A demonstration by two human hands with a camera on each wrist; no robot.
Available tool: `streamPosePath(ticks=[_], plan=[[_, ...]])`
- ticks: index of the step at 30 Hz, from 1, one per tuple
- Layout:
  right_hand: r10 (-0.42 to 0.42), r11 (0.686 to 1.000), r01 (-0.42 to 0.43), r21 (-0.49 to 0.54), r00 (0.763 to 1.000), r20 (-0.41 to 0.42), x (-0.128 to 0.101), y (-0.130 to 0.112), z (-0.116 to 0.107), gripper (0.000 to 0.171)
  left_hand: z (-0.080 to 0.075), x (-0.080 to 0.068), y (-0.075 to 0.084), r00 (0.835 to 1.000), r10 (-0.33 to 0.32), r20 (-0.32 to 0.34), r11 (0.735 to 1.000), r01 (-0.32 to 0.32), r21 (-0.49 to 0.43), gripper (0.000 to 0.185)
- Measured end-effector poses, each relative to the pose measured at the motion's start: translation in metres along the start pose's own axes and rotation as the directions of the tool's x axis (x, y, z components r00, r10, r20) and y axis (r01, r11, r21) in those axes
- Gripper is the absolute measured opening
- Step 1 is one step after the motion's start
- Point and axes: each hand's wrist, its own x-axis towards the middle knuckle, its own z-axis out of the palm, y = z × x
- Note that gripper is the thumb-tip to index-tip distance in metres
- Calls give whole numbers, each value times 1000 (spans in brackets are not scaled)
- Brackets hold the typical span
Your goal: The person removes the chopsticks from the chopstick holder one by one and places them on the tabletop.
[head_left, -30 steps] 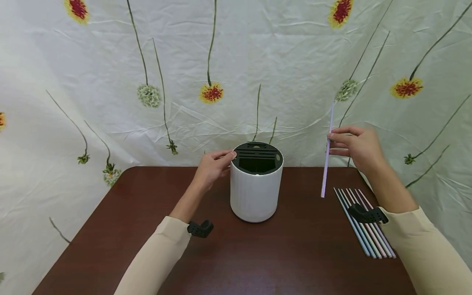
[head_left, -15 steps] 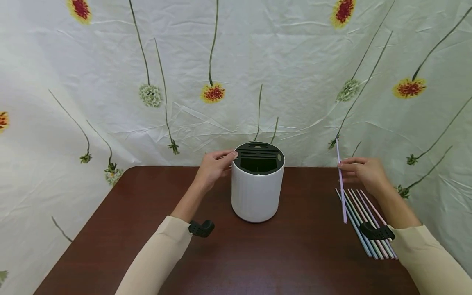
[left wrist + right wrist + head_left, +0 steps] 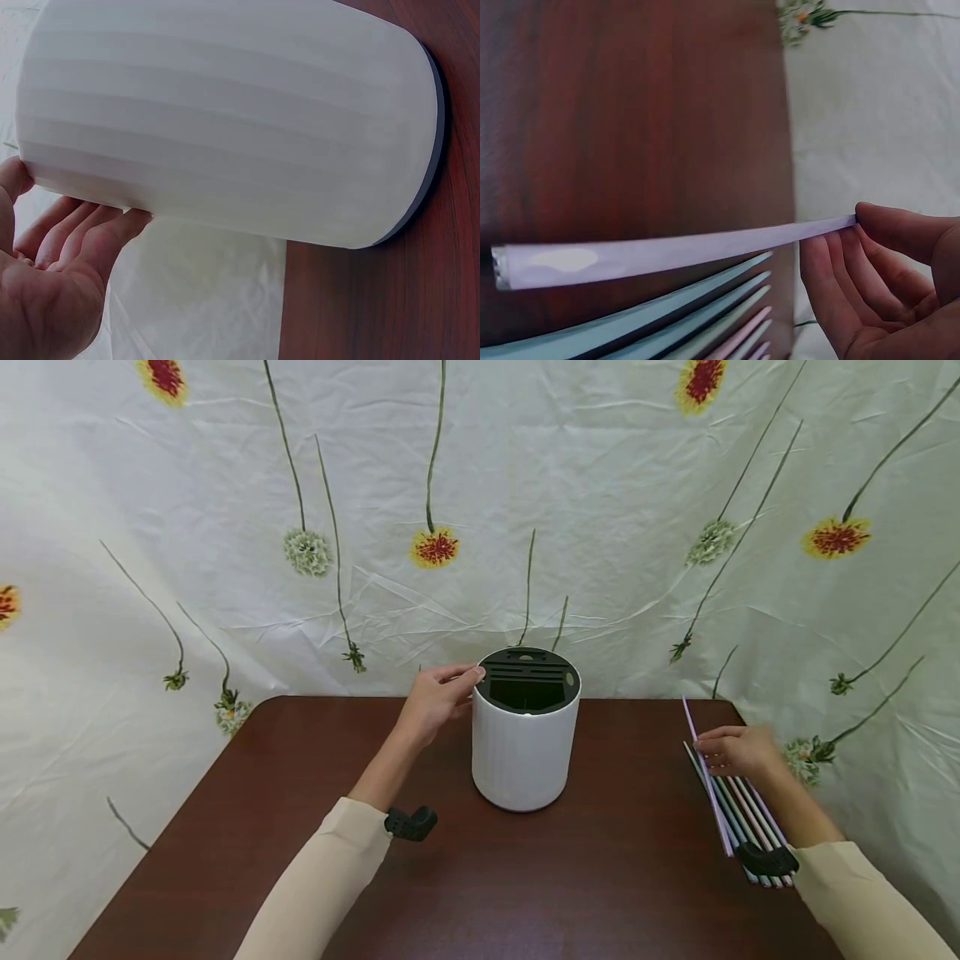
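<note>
a lilac paper straw (image 3: 706, 774) is pinched between the thumb and fingers of the right hand (image 3: 738, 751), low over the right edge of the dark red-brown wooden tabletop (image 3: 300, 827). in the head view the straw is seen slanting from the far right part of the tabletop towards the near right edge, just left of a row of pastel blue, green and pink straws (image 3: 750, 814) that is laid flat along that edge; whether the lilac straw is touching the tabletop or the row cannot be told. in the right wrist view the lilac straw (image 3: 667, 255) is shown held at one end by the right hand (image 3: 900, 277), with its open end pointing away and the row of pastel straws (image 3: 705, 319) lying just beneath it.

a white ribbed cylindrical holder with a black slotted top (image 3: 525, 735) is stood upright at the middle of the tabletop, nearer the far edge. its upper rim is touched on the left side by the left hand (image 3: 437, 697), whose fingers are held nearly straight and relaxed, nothing being gripped. in the left wrist view the white wall of the holder (image 3: 225, 120) is seen with the fingertips of the left hand (image 3: 52, 277) laid against it near the top.

cream sleeves are worn on both arms. a creased white cloth printed with long-stemmed flowers (image 3: 480, 510) is hung behind the tabletop.
</note>
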Motion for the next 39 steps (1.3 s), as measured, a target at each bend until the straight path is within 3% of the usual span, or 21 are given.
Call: streamPosePath(ticks=[6, 14, 39], plan=[[40, 999, -40, -34, 999, 0, -1, 19, -1, 39, 0, 1, -1, 1000, -8, -3, 1000, 8, -5, 46], [69, 997, -69, -25, 998, -1, 4, 33, -3, 30, 0, 1, 0, 1000, -5, -2, 1000, 5, -3, 46], [54, 991, -55, -120, 998, -9, 0, 45, 6, 27, -1, -1, -1, 1000, -1, -7, 1000, 1, 8, 45]])
